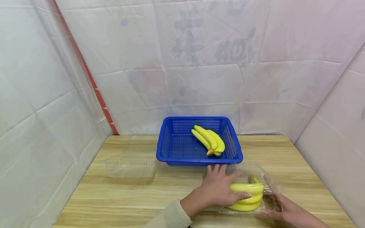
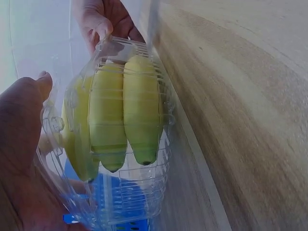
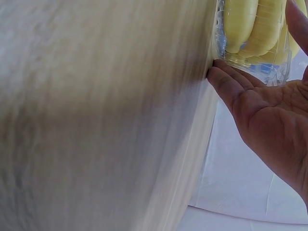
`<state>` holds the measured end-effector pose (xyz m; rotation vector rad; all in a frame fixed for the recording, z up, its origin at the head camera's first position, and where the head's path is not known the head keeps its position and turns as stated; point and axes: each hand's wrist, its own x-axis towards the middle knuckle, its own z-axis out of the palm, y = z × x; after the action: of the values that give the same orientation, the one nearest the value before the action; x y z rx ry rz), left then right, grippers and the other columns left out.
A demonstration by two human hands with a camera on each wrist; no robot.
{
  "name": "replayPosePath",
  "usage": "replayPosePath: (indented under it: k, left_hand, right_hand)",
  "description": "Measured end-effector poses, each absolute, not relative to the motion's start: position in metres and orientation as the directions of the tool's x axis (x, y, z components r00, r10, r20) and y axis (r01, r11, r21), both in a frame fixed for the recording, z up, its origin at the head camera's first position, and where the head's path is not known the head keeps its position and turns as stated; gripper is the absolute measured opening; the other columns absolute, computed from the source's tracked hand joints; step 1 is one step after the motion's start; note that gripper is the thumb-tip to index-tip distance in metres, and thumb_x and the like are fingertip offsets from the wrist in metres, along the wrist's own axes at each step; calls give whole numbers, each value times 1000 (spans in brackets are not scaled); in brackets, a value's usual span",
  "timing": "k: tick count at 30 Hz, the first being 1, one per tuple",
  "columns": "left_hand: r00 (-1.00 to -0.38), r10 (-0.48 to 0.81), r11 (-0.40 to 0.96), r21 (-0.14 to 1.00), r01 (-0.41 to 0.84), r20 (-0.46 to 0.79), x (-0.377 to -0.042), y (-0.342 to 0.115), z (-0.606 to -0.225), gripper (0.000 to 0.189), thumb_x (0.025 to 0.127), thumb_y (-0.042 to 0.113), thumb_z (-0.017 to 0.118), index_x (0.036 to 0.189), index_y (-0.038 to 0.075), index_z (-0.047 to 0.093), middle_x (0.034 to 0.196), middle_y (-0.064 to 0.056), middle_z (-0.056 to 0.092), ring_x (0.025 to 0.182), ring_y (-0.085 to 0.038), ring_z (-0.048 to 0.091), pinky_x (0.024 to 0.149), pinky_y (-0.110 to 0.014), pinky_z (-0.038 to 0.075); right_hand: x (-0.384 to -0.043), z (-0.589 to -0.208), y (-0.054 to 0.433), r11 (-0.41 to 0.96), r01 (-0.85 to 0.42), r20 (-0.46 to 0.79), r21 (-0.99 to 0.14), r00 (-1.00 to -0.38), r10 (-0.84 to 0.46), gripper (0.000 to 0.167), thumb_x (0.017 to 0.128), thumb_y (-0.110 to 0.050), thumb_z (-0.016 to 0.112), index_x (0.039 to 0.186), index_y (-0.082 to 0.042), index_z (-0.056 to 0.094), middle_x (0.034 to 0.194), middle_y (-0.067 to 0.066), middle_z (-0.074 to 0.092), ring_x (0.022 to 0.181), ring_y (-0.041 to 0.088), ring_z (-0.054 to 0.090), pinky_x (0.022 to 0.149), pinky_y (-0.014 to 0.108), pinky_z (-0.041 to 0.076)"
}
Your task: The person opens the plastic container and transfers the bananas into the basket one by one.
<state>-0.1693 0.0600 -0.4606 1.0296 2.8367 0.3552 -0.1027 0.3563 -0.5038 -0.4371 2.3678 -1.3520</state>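
A clear plastic clamshell box (image 2: pixel 166 144) holds a bunch of yellow bananas (image 1: pixel 246 198) near the table's front right. Over the left part of its lid lies my left hand (image 1: pixel 218 190), fingers spread toward the basket and thumb reaching across above the bananas. My right hand (image 1: pixel 288 210) grips the box's right end, thumb at the near side and fingers at the far side. In the right wrist view, the right fingers (image 3: pixel 236 86) lie along the box's end, close to the table. Green-tinged banana tips show through the box wall in the left wrist view.
Just behind the box stands a blue plastic basket (image 1: pixel 163 142) with another bunch of bananas (image 1: pixel 209 141) inside. A second clear plastic box (image 1: pixel 129 166) sits at the left of the wooden table (image 1: pixel 119 199). White sheeting (image 1: pixel 199 85) hangs behind and on both sides.
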Motion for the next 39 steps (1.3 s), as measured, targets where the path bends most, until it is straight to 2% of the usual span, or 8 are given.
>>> replayPosePath:
  k: [7,9,14,25,32,37,38,39]
  left_hand:
    - [-766,643,748,222,625,-9,-167,61,-461,82,92,94,29,164,55,26,170,-4,40,158,-29,37,123,-66,35]
    - [-765,643,750,208,628,-11,-167,61,-461,84,91,95,31,165,54,26,172,-3,38,158,-27,37,123,-65,35]
    - [-760,649,749,201,631,-31,-166,60,-461,90,86,97,42,164,54,27,174,-1,34,159,-27,35,123,-64,35]
    - [-749,658,744,218,632,-75,-165,56,-451,101,79,94,61,164,55,26,173,-3,36,158,-29,38,124,-66,38]
    - [-747,661,734,268,624,-70,-166,53,-449,97,80,91,64,163,56,29,173,-2,38,158,-29,39,124,-67,37]
    - [-735,669,724,313,614,-105,-169,50,-441,95,81,89,66,162,55,31,173,0,37,160,-28,37,125,-68,35]
    - [-731,674,719,325,614,-110,-170,49,-440,95,81,88,67,163,55,31,174,0,37,161,-28,36,125,-68,35]
    - [-726,678,714,337,614,-113,-171,48,-439,95,82,87,67,163,54,31,174,1,38,161,-28,36,125,-68,34]
  right_hand:
    - [-102,-500,355,545,-54,-212,-837,-885,-415,112,105,-21,68,169,-31,-24,163,43,33,127,-26,38,93,10,45]
    - [-102,-499,355,570,-68,-207,-819,-891,-404,112,105,-21,69,169,-28,-23,165,43,28,129,-28,34,93,10,45]
    - [-100,-501,356,583,-42,-226,-811,-897,-379,112,103,-21,70,170,-26,-20,172,42,0,126,-36,15,95,8,42]
    - [-102,-506,359,525,-32,-216,-850,-889,-405,113,103,-15,70,170,-26,-20,172,42,-5,121,-41,12,97,7,39]
    - [-103,-505,359,530,85,-331,-844,-860,-389,113,104,-24,70,167,-41,-23,176,32,-14,125,-39,8,97,6,37]
    - [-103,-507,360,566,62,-327,-822,-865,-380,116,102,-26,72,167,-39,-24,176,32,-12,122,-41,6,97,7,38]
    - [-103,-508,360,575,49,-319,-817,-868,-379,117,102,-26,72,168,-37,-23,176,32,-11,115,-43,9,97,8,38]
    - [-102,-508,360,591,48,-325,-806,-870,-372,117,102,-28,72,168,-37,-23,176,32,-11,115,-43,8,102,13,42]
